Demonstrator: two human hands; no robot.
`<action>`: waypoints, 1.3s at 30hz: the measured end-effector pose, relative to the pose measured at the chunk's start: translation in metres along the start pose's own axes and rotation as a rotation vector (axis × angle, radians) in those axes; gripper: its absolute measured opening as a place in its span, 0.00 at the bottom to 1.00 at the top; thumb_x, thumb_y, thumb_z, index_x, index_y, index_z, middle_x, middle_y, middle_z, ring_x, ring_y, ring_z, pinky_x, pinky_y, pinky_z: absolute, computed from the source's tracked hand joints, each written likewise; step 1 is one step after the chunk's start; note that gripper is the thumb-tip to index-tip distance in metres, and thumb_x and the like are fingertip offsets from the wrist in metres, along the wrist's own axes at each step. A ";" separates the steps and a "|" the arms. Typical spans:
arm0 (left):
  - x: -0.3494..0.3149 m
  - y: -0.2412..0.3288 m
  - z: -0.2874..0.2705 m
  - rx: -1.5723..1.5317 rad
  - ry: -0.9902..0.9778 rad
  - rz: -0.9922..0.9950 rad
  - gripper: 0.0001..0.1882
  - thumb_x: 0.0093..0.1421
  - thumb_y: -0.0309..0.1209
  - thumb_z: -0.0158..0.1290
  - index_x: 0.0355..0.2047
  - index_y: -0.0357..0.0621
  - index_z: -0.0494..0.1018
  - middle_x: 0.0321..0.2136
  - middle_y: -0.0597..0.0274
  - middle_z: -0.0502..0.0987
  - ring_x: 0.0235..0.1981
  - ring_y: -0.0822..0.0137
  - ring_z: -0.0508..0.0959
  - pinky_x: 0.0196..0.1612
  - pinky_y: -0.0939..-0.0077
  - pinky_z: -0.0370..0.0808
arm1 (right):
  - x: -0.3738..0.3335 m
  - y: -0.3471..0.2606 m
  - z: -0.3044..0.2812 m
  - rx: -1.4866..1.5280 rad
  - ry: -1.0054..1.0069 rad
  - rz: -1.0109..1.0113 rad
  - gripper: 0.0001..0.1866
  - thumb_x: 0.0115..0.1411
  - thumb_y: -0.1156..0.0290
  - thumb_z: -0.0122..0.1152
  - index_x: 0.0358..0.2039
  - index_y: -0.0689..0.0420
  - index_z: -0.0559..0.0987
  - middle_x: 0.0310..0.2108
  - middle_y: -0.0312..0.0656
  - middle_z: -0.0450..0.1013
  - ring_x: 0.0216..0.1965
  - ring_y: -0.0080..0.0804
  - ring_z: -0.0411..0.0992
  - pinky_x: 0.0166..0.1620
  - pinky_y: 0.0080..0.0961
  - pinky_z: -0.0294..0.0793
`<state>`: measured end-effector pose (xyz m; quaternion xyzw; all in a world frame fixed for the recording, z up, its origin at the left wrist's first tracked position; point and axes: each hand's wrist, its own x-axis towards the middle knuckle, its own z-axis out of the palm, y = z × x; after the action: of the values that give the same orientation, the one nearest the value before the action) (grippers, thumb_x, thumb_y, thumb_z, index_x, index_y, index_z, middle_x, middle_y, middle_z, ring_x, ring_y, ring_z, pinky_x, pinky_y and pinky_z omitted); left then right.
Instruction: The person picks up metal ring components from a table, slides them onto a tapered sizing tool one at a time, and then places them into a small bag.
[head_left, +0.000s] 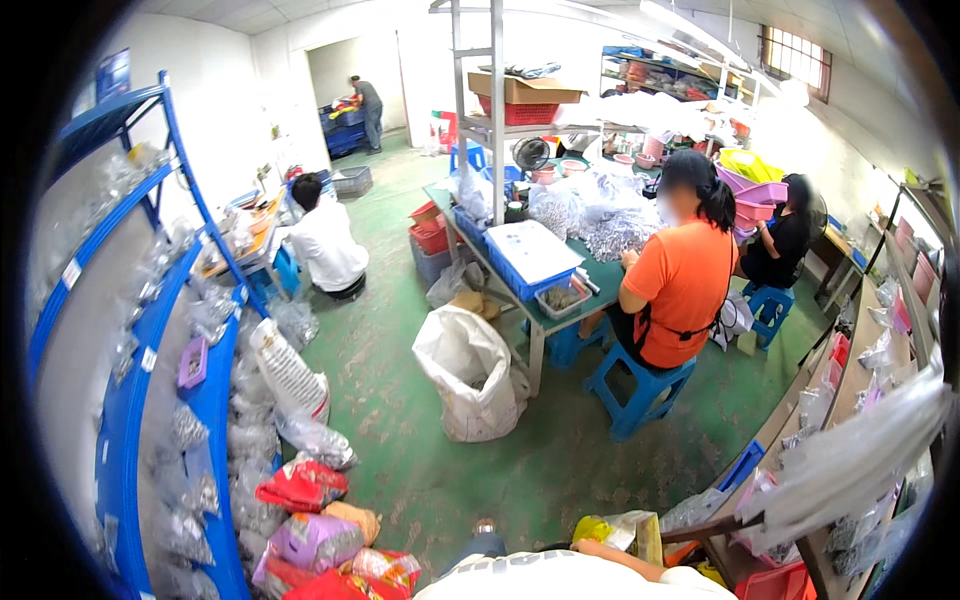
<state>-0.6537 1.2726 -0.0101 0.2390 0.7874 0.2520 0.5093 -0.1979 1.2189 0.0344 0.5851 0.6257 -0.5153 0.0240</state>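
Note:
At the lower edge, my right forearm (625,563) reaches leftward from a white sleeve. Its hand end is small and partly hidden, so the fingers cannot be made out. Close beside it are a yellow plastic bag (592,530) and a pale packet with yellow edges (640,532). My left hand does not show in the head view. To the left on the floor lie filled bags: a red one (302,485), a purple one (315,540) and several others.
Blue shelving (130,430) with bagged parts runs along the left. A white woven sack (470,375) stands by the green worktable (600,285). A person in orange (680,290) sits there on a blue stool (640,395). Wooden shelves (850,370) line the right.

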 end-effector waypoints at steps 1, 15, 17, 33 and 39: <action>0.016 0.037 0.023 0.034 -0.050 0.026 0.09 0.49 0.30 0.51 0.24 0.34 0.73 0.17 0.58 0.73 0.18 0.66 0.73 0.21 0.74 0.70 | -0.005 -0.010 -0.033 -0.044 0.017 0.000 0.17 0.54 0.61 0.50 0.33 0.62 0.77 0.30 0.53 0.74 0.32 0.46 0.73 0.37 0.37 0.71; 0.100 0.334 0.199 0.392 -0.160 0.196 0.09 0.50 0.29 0.50 0.24 0.34 0.74 0.17 0.58 0.73 0.18 0.66 0.73 0.20 0.74 0.69 | 0.243 0.036 -0.644 0.707 1.689 0.021 0.10 0.51 0.76 0.54 0.34 0.64 0.76 0.29 0.43 0.75 0.32 0.29 0.73 0.39 0.25 0.70; 0.097 0.346 0.206 0.460 -0.138 0.154 0.09 0.50 0.29 0.50 0.24 0.34 0.74 0.17 0.58 0.73 0.18 0.66 0.73 0.20 0.74 0.69 | 0.267 0.044 -0.678 0.611 1.679 0.118 0.10 0.49 0.75 0.56 0.33 0.63 0.77 0.30 0.48 0.75 0.33 0.37 0.74 0.39 0.27 0.71; 0.097 0.396 0.253 0.641 -0.089 0.072 0.09 0.50 0.29 0.49 0.24 0.34 0.74 0.16 0.59 0.73 0.18 0.66 0.73 0.19 0.74 0.68 | 0.294 0.058 -0.736 0.008 1.064 0.285 0.09 0.53 0.73 0.42 0.34 0.63 0.65 0.30 0.56 0.72 0.34 0.54 0.71 0.38 0.46 0.69; 0.105 0.404 0.260 0.693 -0.114 0.105 0.09 0.50 0.29 0.49 0.24 0.34 0.75 0.16 0.59 0.73 0.17 0.66 0.73 0.19 0.74 0.68 | 0.254 0.029 -0.729 0.380 1.389 0.166 0.11 0.56 0.71 0.48 0.37 0.63 0.66 0.27 0.58 0.71 0.31 0.55 0.71 0.33 0.42 0.69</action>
<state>-0.4042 1.6856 0.0853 0.4512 0.7832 -0.0181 0.4273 0.1619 1.8830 0.1959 0.8172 0.3495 -0.1212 -0.4420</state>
